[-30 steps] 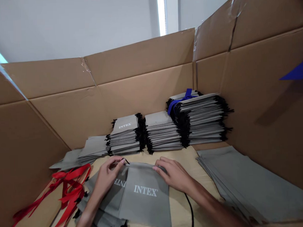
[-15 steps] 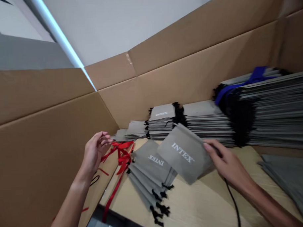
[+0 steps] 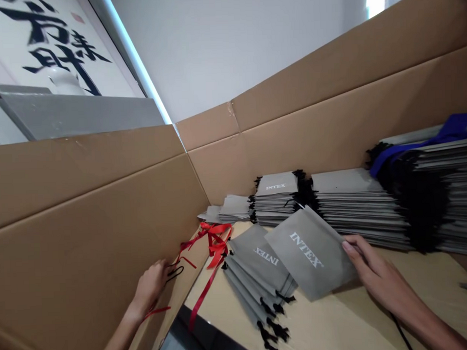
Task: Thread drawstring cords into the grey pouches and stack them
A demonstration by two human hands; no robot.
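Note:
My right hand (image 3: 378, 272) pinches a grey INTEX drawstring pouch (image 3: 307, 254) by its right edge, thumb on top. A black cord hangs below my right wrist. Beside the cardboard wall on the left, my left hand (image 3: 155, 282) has its fingers curled at a looped black cord (image 3: 177, 273); the fingertips are partly hidden. Partly under the held pouch lies a fan of grey pouches (image 3: 255, 251), their knotted black cord ends toward me. Red ribbon (image 3: 216, 242) lies between this fan and the left wall.
Cardboard walls (image 3: 104, 215) enclose the left and back of the pale tabletop (image 3: 326, 325). Along the back stand stacks of grey pouches (image 3: 353, 206), the rightmost tied with a blue strap (image 3: 401, 147). A gap shows below the table's left front edge.
My left hand has moved down from beside the red ribbon to the black cord, its fingers curling in. My right hand still holds the pouch. The view has shifted left and up.

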